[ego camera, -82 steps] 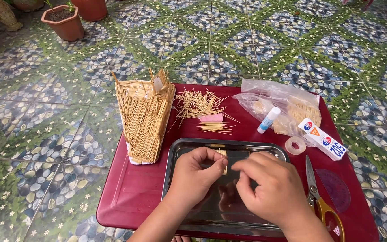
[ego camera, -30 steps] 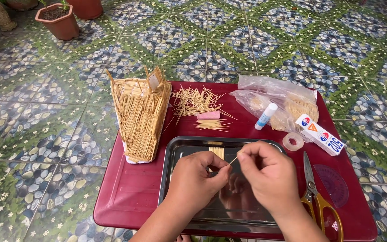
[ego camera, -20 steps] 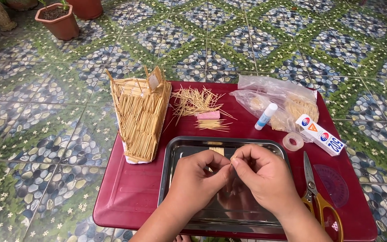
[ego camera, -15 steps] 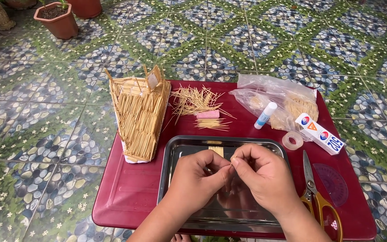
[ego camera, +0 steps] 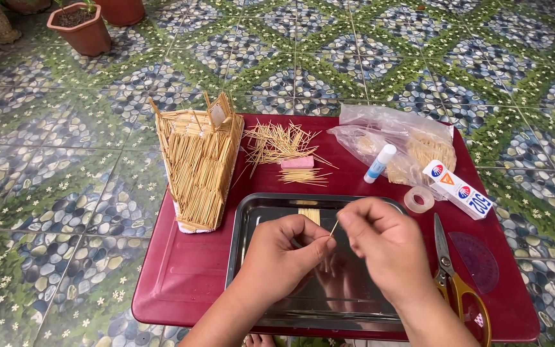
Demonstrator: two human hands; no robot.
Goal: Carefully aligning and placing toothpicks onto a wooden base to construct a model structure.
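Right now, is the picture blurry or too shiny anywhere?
In the head view, light is soft and even, shadows faint; the metal tray mirrors the hands dimly without harsh glare; the left hand, right hand and toothpick look sharp; floor tiles bend slightly near the edges.

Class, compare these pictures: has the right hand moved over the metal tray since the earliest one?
Yes. The right hand has risen from the metal tray's middle toward its far rim.
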